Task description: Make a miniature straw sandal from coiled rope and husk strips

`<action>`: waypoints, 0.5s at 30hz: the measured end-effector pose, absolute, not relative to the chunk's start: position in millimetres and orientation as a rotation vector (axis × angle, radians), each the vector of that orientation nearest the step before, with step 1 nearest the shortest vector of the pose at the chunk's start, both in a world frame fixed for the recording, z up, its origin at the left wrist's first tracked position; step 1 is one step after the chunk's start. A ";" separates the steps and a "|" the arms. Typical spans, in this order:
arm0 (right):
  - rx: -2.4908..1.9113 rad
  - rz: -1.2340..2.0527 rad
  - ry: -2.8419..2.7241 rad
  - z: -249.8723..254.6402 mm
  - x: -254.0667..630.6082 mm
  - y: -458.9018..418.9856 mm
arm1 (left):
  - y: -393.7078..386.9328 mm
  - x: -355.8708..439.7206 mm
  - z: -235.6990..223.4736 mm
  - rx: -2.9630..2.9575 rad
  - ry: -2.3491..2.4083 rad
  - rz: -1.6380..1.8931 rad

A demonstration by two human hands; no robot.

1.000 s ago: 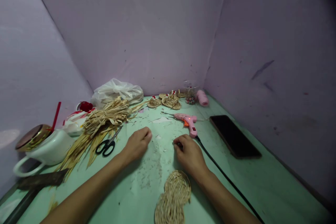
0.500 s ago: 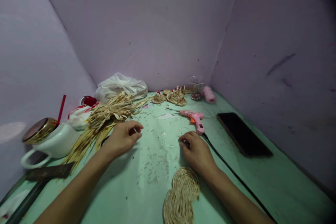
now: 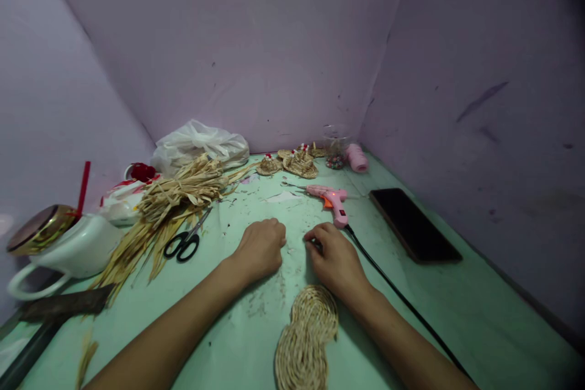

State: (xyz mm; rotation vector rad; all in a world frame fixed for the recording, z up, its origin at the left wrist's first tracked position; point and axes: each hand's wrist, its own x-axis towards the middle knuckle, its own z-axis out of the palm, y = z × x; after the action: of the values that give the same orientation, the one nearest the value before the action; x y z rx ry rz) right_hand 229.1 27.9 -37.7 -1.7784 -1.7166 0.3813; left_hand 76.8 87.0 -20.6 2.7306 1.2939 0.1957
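The straw mat [image 3: 308, 335] lies flat on the table [image 3: 219, 341] at the near edge of the view, partly cut off, just beside the right wrist. It is pale tan, shaped like a figure eight, with coiled, ropy rows running around two rounded lobes joined at a narrow waist. The right hand [image 3: 337, 259] rests just beyond it, fingers bent inward with a small gap to the thumb; the left hand [image 3: 262, 250] is curled into a loose fist. Whether either holds anything, I cannot tell.

Near the right hand sits a pink plastic glue gun [image 3: 329, 198] with an orange trigger. Left of the hands are black-handled scissors [image 3: 183, 245] and a bundle of dry, papery straw [image 3: 183, 192]. Farther back, small straw hats [image 3: 299, 164] carry red and white beads. A clear cup [image 3: 336, 139] holds mixed coloured beads [image 3: 335, 162], next to a pink spool [image 3: 357, 158]. At far left stands a glossy white mug [image 3: 91, 247].
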 end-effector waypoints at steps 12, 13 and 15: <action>-1.845 0.454 -1.726 -17.6 238.7 24.5 | 56.4 -24.5 11.6 2.451 1.633 0.258; -1.888 0.467 -1.746 -10.1 242.3 21.2 | 51.2 -31.4 10.0 2.456 1.666 0.299; -1.981 0.537 -1.867 5.1 250.2 12.2 | 40.7 -36.9 6.2 2.432 1.703 0.415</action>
State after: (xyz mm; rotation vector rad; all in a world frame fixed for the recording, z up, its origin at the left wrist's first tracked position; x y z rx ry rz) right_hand 250.2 12.2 5.1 -1.9808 -1.8665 0.5369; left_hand -36.9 40.7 6.2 2.4317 1.7026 0.4154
